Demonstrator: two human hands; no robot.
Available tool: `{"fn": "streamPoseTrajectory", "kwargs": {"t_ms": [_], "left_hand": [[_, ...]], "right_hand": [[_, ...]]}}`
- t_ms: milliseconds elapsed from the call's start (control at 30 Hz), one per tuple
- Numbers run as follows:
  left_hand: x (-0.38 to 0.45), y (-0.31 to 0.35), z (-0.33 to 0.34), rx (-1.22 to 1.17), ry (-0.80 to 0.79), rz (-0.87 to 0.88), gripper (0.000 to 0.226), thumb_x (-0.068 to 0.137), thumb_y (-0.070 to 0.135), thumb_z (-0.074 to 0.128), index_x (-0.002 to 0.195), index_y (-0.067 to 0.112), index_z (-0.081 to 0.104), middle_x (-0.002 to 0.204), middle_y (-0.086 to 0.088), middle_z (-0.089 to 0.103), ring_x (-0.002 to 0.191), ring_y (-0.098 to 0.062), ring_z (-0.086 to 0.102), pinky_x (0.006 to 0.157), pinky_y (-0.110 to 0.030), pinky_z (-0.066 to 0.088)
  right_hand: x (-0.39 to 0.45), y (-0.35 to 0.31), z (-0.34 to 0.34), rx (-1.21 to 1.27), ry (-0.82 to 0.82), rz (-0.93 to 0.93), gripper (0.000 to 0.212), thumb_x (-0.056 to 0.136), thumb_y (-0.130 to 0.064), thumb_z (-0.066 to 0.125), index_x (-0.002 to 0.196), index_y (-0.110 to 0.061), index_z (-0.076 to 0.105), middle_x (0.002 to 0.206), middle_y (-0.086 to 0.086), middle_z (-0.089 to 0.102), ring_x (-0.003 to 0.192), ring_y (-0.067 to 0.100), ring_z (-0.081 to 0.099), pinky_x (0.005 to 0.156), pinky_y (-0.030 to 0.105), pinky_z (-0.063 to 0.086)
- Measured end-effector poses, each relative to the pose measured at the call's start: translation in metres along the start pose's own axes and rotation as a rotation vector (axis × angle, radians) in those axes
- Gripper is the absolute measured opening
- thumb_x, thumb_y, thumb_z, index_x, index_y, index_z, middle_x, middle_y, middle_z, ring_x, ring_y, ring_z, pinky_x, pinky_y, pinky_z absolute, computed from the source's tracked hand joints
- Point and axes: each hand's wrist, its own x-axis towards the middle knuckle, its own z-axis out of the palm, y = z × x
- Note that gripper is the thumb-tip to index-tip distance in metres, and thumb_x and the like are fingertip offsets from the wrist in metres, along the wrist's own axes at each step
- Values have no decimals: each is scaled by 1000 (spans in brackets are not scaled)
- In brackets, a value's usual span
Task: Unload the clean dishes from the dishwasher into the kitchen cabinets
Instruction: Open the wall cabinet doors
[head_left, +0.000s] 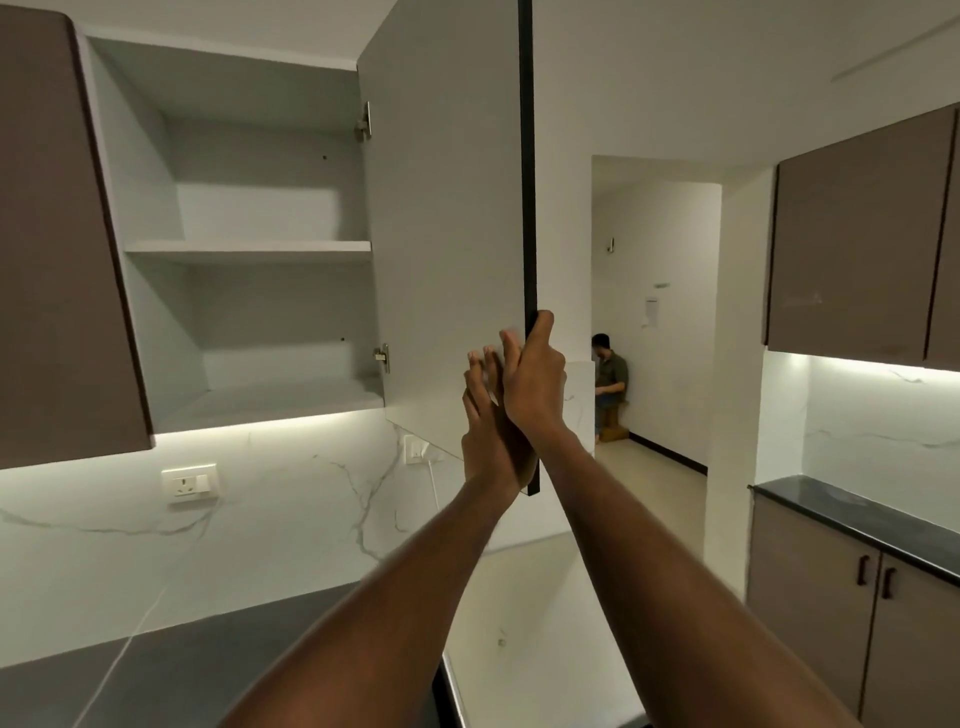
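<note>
Fingers (511, 347) of the right hand (532, 387) curled round the free edge of the pale grey, flat-panelled cabinet door (447, 208), the thumb on its far side along the black vertical edge strip (528, 156); the grip held nothing but the door. Fingers of the left hand (483, 415) lay straight and flat against the door's inner face, just left of the right hand and touching it, pressing rather than gripping.

The door stood swung wide on its two metal hinges (382, 357), exposing the white wall cabinet (249, 218) at the left. Its middle shelf (249, 248) and bottom shelf (270, 400) showed no dishes. Neither the dishwasher nor any clean dish appeared in view, so their whereabouts could not be told; both hands carried no crockery.

The step in hand was judged to be handling the cabinet door, an access step either ahead of or between loads. Whether the door was being opened or closed could not be told.

If loading was to follow, the next move called for releasing the door, turning down towards the dishwasher, and returning with a dish to set on the lower, easier-reached shelf.

Elsewhere: a dark grey counter (156, 670) lay below, backed by white veined marble wall panelling (291, 499) carrying a white wall socket (189, 484); a seated person (610, 379) occupied the far room.
</note>
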Motion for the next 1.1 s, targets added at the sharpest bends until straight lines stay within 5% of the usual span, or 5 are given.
{"fn": "streamPoseTrajectory", "kwargs": {"t_ms": [167,300,400,867,1100], "left_hand": [[-32,15,-7,-392,-64,-101,57,108,60,22,148,32,52,145,4,62,136,-20,57,104,-32,53],[-60,-7,-14,167,-251,57,63,107,59,34,163,30,24,166,-1,35,155,-22,28,126,-39,18],[-88,-27,-21,744,-264,137,93,102,49,55,163,8,-2,171,-18,9,157,-33,17,127,-47,23],[-232,-55,-65,823,-709,152,81,99,40,57,163,15,14,168,-11,23,153,-29,26,124,-49,24],[-340,-91,-85,775,-909,71,83,97,39,59,163,16,13,169,-12,20,152,-32,28,123,-49,28]], "right_hand": [[-15,3,-3,45,-46,28,30,108,-39,51,124,-20,34,77,-3,61,62,14,64,68,34,63],[-41,22,-10,26,-187,30,32,108,-35,53,128,-20,33,74,-2,59,60,15,62,60,33,59],[-70,37,-29,-28,-318,28,32,105,-35,55,125,-17,37,78,4,60,64,23,63,59,41,55],[-241,107,-120,-525,-589,153,42,98,-24,64,133,-16,42,107,13,67,92,32,69,71,38,52],[-375,138,-187,-882,-863,216,47,95,-28,65,134,-15,43,127,15,60,115,38,62,96,49,51]]}}
